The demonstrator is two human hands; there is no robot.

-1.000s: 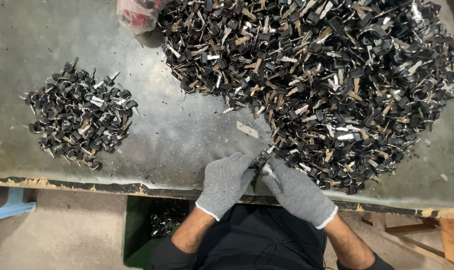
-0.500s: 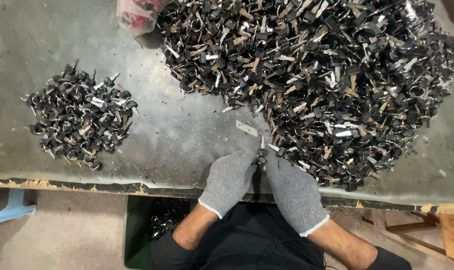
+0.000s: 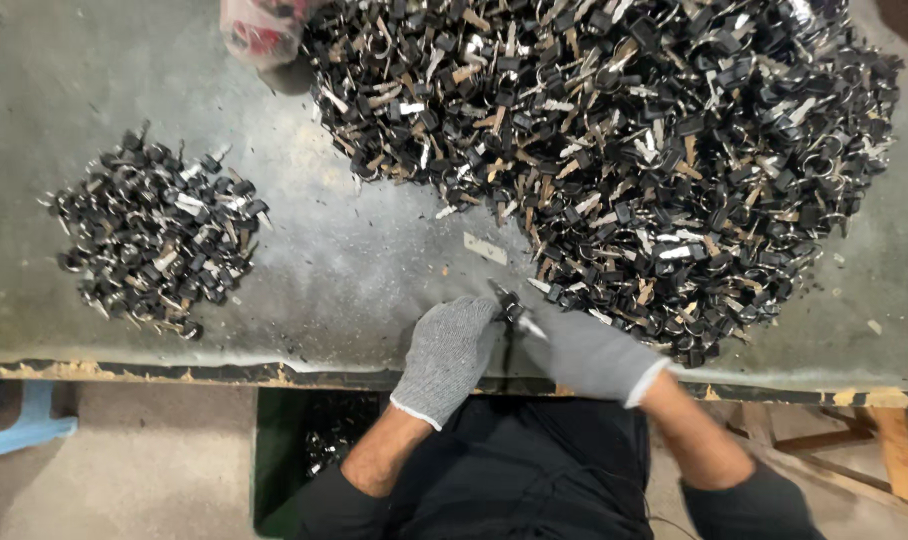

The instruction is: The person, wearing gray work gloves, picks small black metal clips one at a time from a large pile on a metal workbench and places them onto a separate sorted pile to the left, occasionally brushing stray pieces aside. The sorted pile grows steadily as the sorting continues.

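My left hand (image 3: pixel 449 350) and my right hand (image 3: pixel 584 350) wear grey knit gloves and meet at the near edge of the grey worktable (image 3: pixel 374 270). Between their fingertips they pinch one small black and metal key-like piece (image 3: pixel 514 308). A big heap of the same black, silver and tan pieces (image 3: pixel 624 140) fills the far right of the table, its near edge touching my right hand. A smaller pile of mostly black pieces (image 3: pixel 159 240) lies at the left, well away from both hands.
A red and white bag (image 3: pixel 259 30) sits at the far edge by the big heap. A pale flat strip (image 3: pixel 484 248) lies loose on the table. Under the table edge, a green bin (image 3: pixel 314 450) holds more pieces. A blue stool (image 3: pixel 24 425) stands at lower left.
My right forearm has swung out to the right while both hands stay joined on the small piece at the table edge.
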